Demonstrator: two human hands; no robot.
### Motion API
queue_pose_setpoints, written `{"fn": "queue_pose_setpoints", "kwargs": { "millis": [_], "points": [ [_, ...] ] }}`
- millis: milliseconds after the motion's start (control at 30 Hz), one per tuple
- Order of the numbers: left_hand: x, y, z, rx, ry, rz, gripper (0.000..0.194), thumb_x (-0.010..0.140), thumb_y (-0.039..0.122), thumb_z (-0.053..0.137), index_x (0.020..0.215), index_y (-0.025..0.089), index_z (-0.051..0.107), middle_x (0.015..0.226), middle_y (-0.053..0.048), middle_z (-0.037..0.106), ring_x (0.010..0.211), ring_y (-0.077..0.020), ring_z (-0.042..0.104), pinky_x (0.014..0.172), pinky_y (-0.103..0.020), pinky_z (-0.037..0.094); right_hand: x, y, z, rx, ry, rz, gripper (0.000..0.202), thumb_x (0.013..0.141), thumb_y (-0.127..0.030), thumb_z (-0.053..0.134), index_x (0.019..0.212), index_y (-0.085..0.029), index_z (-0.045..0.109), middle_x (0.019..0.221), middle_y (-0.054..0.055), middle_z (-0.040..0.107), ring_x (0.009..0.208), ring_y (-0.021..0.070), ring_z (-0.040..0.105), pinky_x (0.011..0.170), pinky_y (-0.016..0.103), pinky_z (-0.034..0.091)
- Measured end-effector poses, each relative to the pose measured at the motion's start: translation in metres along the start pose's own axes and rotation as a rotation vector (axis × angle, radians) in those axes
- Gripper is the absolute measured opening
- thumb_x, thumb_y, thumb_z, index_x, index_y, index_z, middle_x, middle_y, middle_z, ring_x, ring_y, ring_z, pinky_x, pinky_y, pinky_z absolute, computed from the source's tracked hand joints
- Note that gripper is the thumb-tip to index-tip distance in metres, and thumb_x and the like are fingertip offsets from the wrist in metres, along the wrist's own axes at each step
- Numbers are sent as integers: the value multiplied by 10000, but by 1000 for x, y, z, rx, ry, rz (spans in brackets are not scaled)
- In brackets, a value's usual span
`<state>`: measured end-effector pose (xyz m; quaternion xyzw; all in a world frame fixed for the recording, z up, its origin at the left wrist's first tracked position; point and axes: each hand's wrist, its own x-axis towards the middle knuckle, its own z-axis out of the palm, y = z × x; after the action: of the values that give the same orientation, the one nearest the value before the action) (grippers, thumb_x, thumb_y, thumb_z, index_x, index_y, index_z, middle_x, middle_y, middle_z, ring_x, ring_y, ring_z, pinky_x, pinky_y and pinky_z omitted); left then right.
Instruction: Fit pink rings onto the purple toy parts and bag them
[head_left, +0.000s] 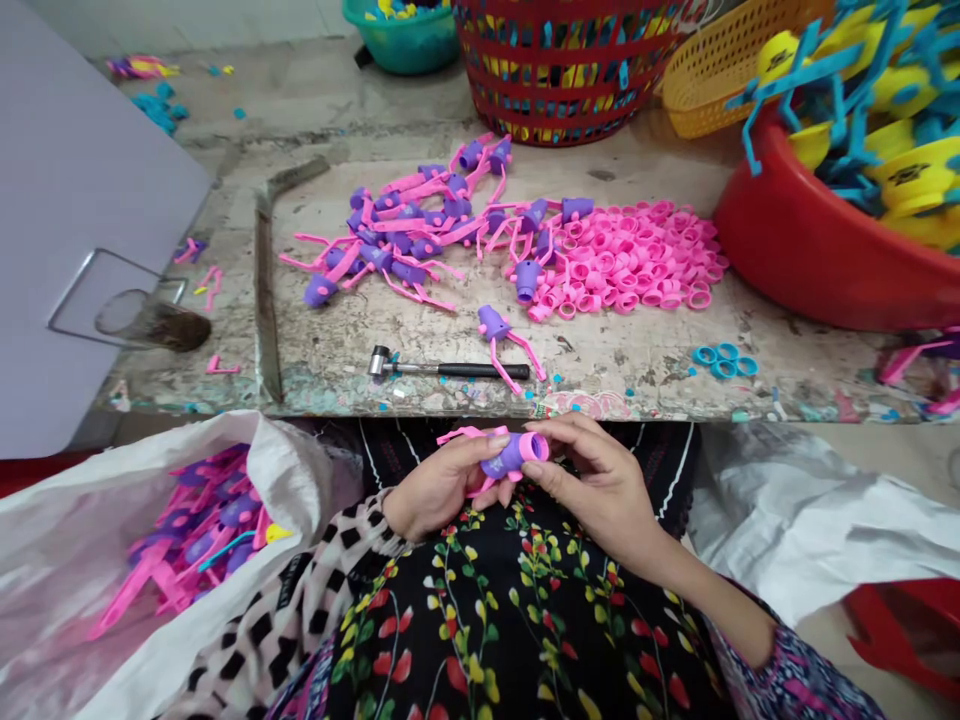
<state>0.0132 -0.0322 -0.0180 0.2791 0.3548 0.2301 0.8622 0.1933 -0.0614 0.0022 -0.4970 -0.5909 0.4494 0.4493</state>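
Observation:
Above my lap, my left hand [446, 478] is wrapped round a purple plastic cup-shaped piece [501, 461] with pink arms. A pink ring [527, 449] sits around its open end, which faces right. My right hand [604, 482] pinches that ring between thumb and fingers. Just beyond the hands, a small hammer [480, 370] with a black handle lies on the worktable [330, 350]. Beside it rests a single purple piece [493, 322] with two pink legs. Further back are a heap of similar purple pieces [405, 240] and a pile of loose pink rings [630, 260].
A white sack [281, 460] of purple and pink pieces stands at left. A red tub [795, 250] of yellow and blue parts is at right, near several blue rings [725, 361]. Behind are a red basket [555, 120] and a metal bar [266, 290]. A glass [161, 322] lies at left.

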Motion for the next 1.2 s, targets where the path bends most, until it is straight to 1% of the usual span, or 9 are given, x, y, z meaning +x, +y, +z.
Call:
{"fn": "queue_pose_setpoints", "kwargs": {
  "millis": [267, 367, 500, 567, 700, 800, 1000, 1200],
  "points": [
    [1, 0, 0, 5, -19, -39, 330, 855, 442, 508, 797, 128, 591, 545, -32, 611, 357, -63, 390, 371, -213, 198, 0, 3, 1, 26, 10, 57, 196, 793, -291, 713, 984, -253, 691, 906, 37, 638, 817, 172, 607, 735, 317, 505],
    [2, -1, -2, 22, -22, -60, 345, 856, 457, 502, 799, 128, 590, 548, -35, 618, 358, -64, 390, 373, -216, 198, 0, 3, 0, 0, 2, 47, 195, 798, -295, 708, 988, -253, 691, 901, 39, 645, 823, 178, 610, 741, 321, 505],
    [3, -1, -3, 44, -34, -83, 363, 867, 472, 480, 814, 130, 591, 541, -34, 624, 350, -66, 380, 369, -220, 182, 0, 4, -2, -39, -8, -1, 187, 814, -275, 694, 999, -254, 683, 907, 36, 647, 827, 175, 609, 738, 317, 501],
    [3, -1, -2, 61, -46, -84, 404, 890, 497, 439, 802, 133, 590, 530, -31, 620, 347, -64, 369, 376, -222, 177, 1, 5, -2, -63, -13, -28, 174, 822, -257, 685, 996, -254, 680, 906, 33, 651, 826, 171, 608, 739, 314, 497],
    [2, 1, 2, 144, -56, -85, 569, 921, 587, 322, 697, 132, 579, 507, -33, 604, 337, -49, 318, 396, -234, 151, 3, 4, 0, -90, -18, -70, 163, 829, -239, 676, 992, -251, 677, 885, 28, 649, 814, 165, 605, 736, 310, 492],
    [1, 2, 4, 192, -59, -106, 623, 919, 620, 275, 658, 137, 568, 493, -30, 596, 332, -47, 297, 403, -245, 135, 4, 3, 1, -96, -23, -74, 146, 827, -250, 677, 973, -251, 675, 874, 27, 646, 793, 167, 602, 717, 310, 492],
    [-2, 3, 2, 199, -59, -135, 612, 906, 641, 288, 681, 144, 567, 490, -18, 595, 338, -54, 290, 407, -251, 133, 3, 1, 1, -99, -38, -84, 153, 822, -237, 681, 974, -255, 669, 879, 22, 642, 800, 165, 602, 714, 296, 488],
    [-4, 1, 2, 179, -62, -132, 606, 908, 632, 296, 702, 140, 583, 494, -20, 597, 342, -55, 295, 406, -247, 139, 2, 0, 3, -93, -47, -91, 155, 826, -225, 679, 977, -255, 664, 879, 20, 632, 801, 159, 600, 717, 290, 485]
  ]
}}
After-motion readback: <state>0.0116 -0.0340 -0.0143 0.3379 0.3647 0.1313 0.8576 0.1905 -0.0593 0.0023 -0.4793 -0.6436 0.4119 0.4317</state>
